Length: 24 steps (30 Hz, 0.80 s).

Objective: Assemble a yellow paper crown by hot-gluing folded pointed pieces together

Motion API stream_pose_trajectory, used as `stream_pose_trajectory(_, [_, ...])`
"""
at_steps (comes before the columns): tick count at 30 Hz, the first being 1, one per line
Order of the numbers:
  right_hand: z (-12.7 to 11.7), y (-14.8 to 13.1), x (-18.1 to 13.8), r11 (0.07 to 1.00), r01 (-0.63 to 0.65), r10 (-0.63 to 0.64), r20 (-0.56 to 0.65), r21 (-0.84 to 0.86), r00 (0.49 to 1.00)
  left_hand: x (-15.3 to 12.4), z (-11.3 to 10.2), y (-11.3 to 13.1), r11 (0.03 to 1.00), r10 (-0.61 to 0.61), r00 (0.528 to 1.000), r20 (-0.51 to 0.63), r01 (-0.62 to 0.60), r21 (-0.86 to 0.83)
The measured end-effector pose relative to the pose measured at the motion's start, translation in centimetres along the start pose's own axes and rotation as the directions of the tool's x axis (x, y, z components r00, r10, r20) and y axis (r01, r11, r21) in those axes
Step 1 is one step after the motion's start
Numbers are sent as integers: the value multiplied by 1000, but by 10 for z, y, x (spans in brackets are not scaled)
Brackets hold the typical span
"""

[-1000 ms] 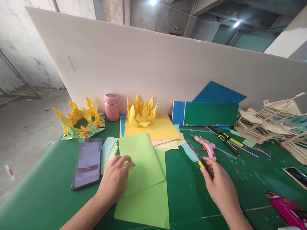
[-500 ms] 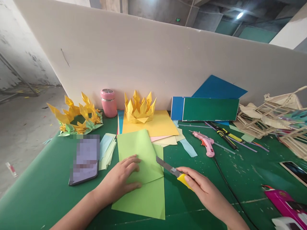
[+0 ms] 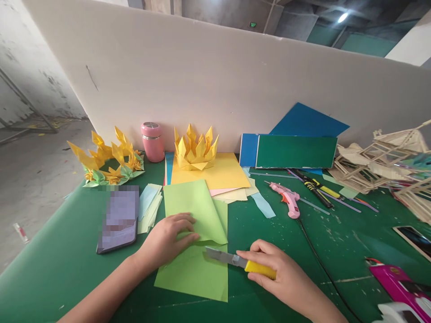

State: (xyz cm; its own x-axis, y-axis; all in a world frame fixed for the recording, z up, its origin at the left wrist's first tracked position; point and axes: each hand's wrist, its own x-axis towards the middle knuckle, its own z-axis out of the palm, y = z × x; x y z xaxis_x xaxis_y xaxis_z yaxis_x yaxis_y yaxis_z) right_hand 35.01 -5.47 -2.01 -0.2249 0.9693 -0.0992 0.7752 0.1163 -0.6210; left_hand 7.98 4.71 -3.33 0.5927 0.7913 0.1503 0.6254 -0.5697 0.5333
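Sheets of light green paper (image 3: 202, 278) lie on the green table in front of me, the upper one folded over with its lower edge slightly raised. My left hand (image 3: 177, 235) rests flat on the folded green part, fingers extended. A yellow-handled utility knife (image 3: 259, 269) is gripped in my right hand (image 3: 274, 267). Its blade points left, over the lower sheet and close to the raised edge of the fold. Whether the blade touches paper I cannot tell.
Behind the paper stands a yellow paper crown (image 3: 195, 150) on coloured sheets. A second crown (image 3: 112, 163), a pink jar (image 3: 152, 142) and a phone (image 3: 121, 220) are on the left. To the right lie a pink glue gun (image 3: 286, 197) with its cord and wooden stick models (image 3: 367, 166).
My right hand has brought the knife down and left, from beside the fold's right edge to below its lower edge. My left hand stays on the paper.
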Motion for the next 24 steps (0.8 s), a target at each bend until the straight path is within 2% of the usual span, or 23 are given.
stream_pose_trajectory(4, [8, -2, -4, 990, 18, -24, -40, -139, 999, 3, -7, 6, 999, -44, 998, 49, 43, 25])
stream_pose_trajectory(9, [24, 2, -11, 941, 83, -155, -199, -328, 968, 13, -25, 19, 996, -29, 966, 258, 6, 86])
stream_pose_trajectory(11, [30, 2, -13, 924, 93, -192, -243, -370, 951, 24, -25, 25, 993, -28, 953, 301, -7, 118])
stream_pose_trajectory(13, [34, 2, -13, 911, 96, -220, -273, -402, 937, 36, -18, 30, 983, -40, 972, 232, -3, 183])
stream_pose_trajectory(15, [37, -1, -12, 897, 96, -243, -300, -431, 923, 46, -5, 34, 969, 16, 991, 132, -48, 243])
stream_pose_trajectory(18, [39, -5, -10, 881, 76, -257, -338, -467, 905, 55, 16, 35, 942, 67, 996, 63, -84, 326])
stream_pose_trajectory(24, [43, -13, -10, 869, 36, -250, -374, -494, 893, 53, 43, 29, 931, -41, 999, 25, 29, 364])
